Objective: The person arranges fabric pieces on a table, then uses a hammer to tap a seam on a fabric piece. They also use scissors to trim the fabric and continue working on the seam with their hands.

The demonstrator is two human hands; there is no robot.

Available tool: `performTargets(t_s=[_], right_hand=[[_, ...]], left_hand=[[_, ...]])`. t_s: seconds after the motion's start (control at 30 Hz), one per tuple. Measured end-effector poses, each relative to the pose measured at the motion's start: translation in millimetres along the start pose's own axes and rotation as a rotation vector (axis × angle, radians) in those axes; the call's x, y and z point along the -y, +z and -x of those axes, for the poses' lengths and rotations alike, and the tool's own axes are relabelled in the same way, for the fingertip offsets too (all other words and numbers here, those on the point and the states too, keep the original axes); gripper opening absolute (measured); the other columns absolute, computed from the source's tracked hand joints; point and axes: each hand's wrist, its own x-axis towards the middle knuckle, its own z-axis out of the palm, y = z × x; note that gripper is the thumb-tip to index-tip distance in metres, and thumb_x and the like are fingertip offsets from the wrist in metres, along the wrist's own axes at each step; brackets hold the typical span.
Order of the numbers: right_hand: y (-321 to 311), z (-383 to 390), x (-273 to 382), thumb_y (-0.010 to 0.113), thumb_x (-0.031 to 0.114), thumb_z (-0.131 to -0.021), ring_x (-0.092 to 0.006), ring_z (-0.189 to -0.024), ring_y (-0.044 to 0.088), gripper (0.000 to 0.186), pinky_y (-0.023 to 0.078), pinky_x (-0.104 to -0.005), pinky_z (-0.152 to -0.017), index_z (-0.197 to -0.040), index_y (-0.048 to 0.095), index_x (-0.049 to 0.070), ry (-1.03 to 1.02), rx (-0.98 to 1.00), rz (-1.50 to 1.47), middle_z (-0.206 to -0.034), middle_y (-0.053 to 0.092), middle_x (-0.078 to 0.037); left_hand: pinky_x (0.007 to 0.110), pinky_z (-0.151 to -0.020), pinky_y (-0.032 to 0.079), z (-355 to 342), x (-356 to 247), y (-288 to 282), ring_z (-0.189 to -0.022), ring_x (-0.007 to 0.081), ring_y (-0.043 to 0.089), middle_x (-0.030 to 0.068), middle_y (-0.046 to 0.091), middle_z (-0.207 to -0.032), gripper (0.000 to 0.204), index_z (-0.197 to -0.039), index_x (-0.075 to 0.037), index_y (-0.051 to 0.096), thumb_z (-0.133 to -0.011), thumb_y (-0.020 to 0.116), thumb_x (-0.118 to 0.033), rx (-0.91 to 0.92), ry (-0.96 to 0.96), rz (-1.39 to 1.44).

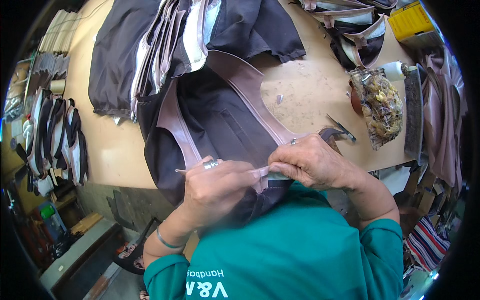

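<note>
A dark brown bag lining (215, 117) with a glossy pink facing (237, 75) round its opening lies across the table's near edge, against my body. At its near rim, my left hand (212, 187) pinches the pink edge between closed fingers; a ring and a bracelet show on this hand and wrist. Close beside it, my right hand (312, 162) has thumb and forefinger pressed together on the same edge, a ring on one finger. A short pink strip stands up between the fingertips. Slight blur covers the left fingers, and the lining's underside is hidden.
More dark linings with pink and white edges (195, 35) are piled at the back, with others at far right and left (57, 140). To the right are a slim metal tool (341, 128), a clear bag of scraps (380, 110), a white thread spool (394, 70) and a yellow box (412, 25).
</note>
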Motion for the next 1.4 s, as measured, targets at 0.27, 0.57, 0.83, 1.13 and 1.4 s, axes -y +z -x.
performTargets(t_s=[0.27, 0.57, 0.83, 1.13, 1.4], right_hand=[[4.7, -5.3, -3.1, 0.059, 0.013, -0.078, -0.0264, -0.052, 0.051, 0.007, 0.040, -0.0328, -0.051, -0.079, 0.059, 0.007, -0.135, -0.016, 0.086, -0.057, 0.054, -0.008], [12.2, -6.2, -5.5, 0.060, 0.013, -0.077, -0.0265, -0.051, 0.050, 0.006, 0.040, -0.0317, -0.050, -0.079, 0.059, 0.007, -0.151, -0.061, -0.001, -0.057, 0.053, -0.008], [16.4, -3.7, 1.7, 0.054, 0.023, -0.082, -0.0361, -0.057, 0.054, 0.019, 0.043, -0.0438, -0.053, -0.074, 0.054, 0.006, -0.144, 0.012, 0.047, -0.059, 0.055, -0.015], [9.4, 8.0, 31.8, 0.053, 0.019, -0.079, -0.0337, -0.052, 0.054, 0.018, 0.044, -0.0406, -0.067, -0.071, 0.049, 0.003, -0.305, 0.291, -0.062, -0.053, 0.051, -0.014], [0.1, 36.4, 44.4, 0.052, 0.017, -0.077, -0.0323, -0.059, 0.056, 0.014, 0.040, -0.0428, -0.070, -0.083, 0.050, 0.004, -0.202, 0.433, -0.189, -0.062, 0.057, -0.013]], left_hand=[[0.029, -0.049, 0.042, -3.7, -10.1, -8.8, -0.055, 0.0213, 0.058, 0.0083, 0.062, -0.074, 0.019, -0.090, -0.005, 0.062, -0.071, 0.062, -0.008, 0.079, -0.274, 0.087], [0.032, -0.052, 0.045, -13.7, -8.8, -17.2, -0.058, 0.0272, 0.059, 0.0132, 0.059, -0.063, 0.013, -0.079, -0.004, 0.063, -0.079, 0.058, -0.016, 0.287, -0.445, 0.100], [0.034, -0.052, 0.044, -4.7, -10.1, -12.2, -0.056, 0.0275, 0.057, 0.0111, 0.057, -0.061, 0.009, -0.077, -0.005, 0.062, -0.074, 0.063, -0.014, 0.251, -0.295, 0.005], [0.038, -0.083, 0.039, -23.2, 38.8, -40.3, -0.102, 0.0297, 0.046, 0.0132, 0.048, -0.113, 0.018, -0.088, -0.006, 0.062, -0.071, 0.063, -0.011, -0.125, -0.208, -0.884], [0.039, -0.075, 0.042, -12.0, 81.0, -37.7, -0.092, 0.0327, 0.053, 0.0133, 0.051, -0.105, 0.025, -0.096, -0.004, 0.058, -0.074, 0.050, 0.003, 0.004, -0.352, -0.901]])
